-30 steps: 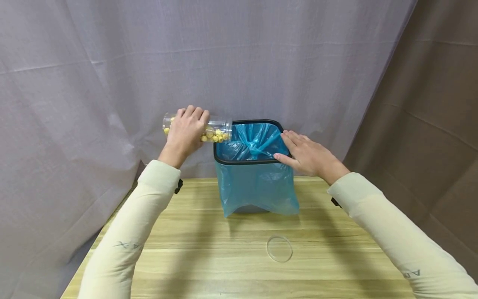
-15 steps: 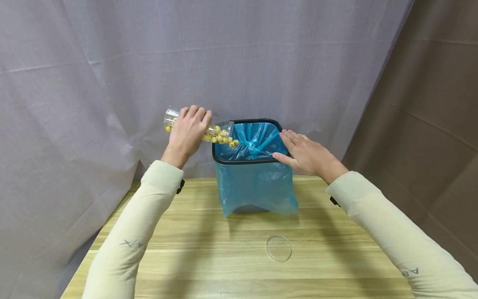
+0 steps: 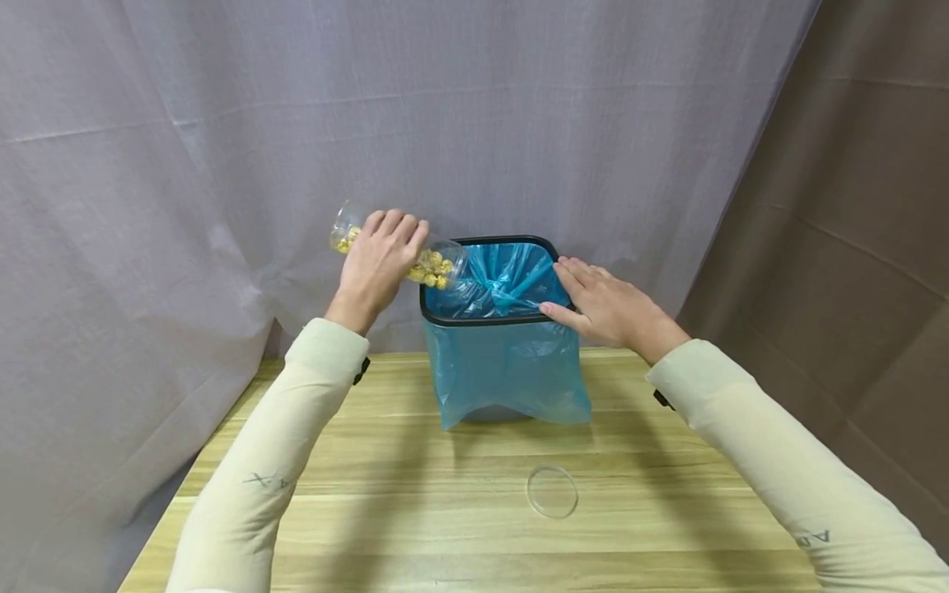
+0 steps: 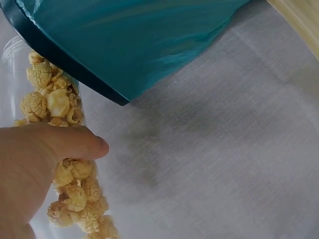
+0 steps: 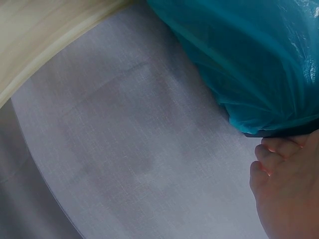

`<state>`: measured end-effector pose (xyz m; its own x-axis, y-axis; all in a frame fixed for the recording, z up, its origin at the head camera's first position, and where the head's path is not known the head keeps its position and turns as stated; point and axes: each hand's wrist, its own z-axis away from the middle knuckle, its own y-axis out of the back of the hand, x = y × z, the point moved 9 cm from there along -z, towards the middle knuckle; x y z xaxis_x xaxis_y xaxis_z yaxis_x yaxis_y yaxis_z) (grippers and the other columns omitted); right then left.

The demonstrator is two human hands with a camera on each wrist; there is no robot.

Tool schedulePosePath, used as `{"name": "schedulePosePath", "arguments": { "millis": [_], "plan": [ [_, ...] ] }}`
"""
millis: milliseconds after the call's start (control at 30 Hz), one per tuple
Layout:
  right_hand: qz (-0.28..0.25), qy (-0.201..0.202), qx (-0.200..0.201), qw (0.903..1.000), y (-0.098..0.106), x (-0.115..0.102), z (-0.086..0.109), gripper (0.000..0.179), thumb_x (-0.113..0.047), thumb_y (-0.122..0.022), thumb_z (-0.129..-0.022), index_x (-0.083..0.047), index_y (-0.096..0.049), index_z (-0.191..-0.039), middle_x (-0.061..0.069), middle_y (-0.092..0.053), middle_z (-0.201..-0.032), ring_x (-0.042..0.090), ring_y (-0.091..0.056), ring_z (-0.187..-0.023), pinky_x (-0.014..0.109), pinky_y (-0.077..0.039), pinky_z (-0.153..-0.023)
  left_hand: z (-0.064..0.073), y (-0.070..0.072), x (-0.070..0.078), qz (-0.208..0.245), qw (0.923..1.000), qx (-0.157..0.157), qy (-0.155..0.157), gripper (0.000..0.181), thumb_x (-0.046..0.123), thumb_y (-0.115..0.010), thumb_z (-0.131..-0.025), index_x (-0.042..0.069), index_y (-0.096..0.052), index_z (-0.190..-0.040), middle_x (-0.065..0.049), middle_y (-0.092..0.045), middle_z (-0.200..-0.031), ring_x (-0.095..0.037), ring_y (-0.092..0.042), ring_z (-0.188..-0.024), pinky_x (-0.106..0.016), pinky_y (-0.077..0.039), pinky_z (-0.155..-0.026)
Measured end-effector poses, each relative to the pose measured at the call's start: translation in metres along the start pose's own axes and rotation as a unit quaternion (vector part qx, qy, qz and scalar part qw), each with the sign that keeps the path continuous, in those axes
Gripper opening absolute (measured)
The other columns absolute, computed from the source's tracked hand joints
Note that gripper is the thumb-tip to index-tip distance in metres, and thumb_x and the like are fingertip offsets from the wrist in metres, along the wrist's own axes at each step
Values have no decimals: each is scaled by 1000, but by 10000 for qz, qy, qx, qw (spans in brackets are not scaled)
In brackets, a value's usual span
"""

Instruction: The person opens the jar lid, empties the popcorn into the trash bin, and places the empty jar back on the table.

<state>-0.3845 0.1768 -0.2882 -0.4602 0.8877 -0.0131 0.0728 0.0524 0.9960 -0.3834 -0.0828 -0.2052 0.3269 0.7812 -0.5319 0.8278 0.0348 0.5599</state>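
My left hand grips a clear plastic jar of yellow caramel popcorn. The jar is tilted, its mouth lower and over the left rim of a bin lined with a blue plastic bag. In the left wrist view, the thumb lies across the jar wall, with popcorn heaped on both sides of it. My right hand rests at the bin's right rim, fingers extended and thumb over the front corner. The right wrist view shows fingertips right at the dark rim. The bin's bottom is hidden by the liner.
The bin stands near the back of a wooden table. A clear round lid lies in front of it. Grey curtains hang behind, with a brownish curtain on the right.
My left hand has tipped the jar further, raising its base and lowering its mouth toward the bin. Popcorn slid toward the mouth, with pieces emerging half a second ago. The right hand stays put.
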Motion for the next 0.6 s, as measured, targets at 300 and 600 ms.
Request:
{"name": "schedulePosePath", "arguments": {
  "millis": [300, 600],
  "plan": [
    [4, 17, -4, 10000, 1, -1, 0, 88, -62, -33, -109, 0, -11, -168, 22, -12, -177, 41, -12, -165, 58, -15, -134, -3, -2, 8, -215, 9995, -74, -232, 49, -10, -74, -84, 5, -60, -128, -12, -65, -119, -32, -60, -115, -42, -50, -104],
    [-10, 16, -19, 10000, 0, -2, -1, 90, -65, -32, -109, -1, -11, -168, 21, -12, -177, 41, -12, -165, 57, -15, -134, -3, -5, 14, -435, 9975, -269, -498, 58, -6, -79, -83, 7, -58, -135, -11, -65, -129, -31, -59, -123, -41, -48, -112]
  ]
}}
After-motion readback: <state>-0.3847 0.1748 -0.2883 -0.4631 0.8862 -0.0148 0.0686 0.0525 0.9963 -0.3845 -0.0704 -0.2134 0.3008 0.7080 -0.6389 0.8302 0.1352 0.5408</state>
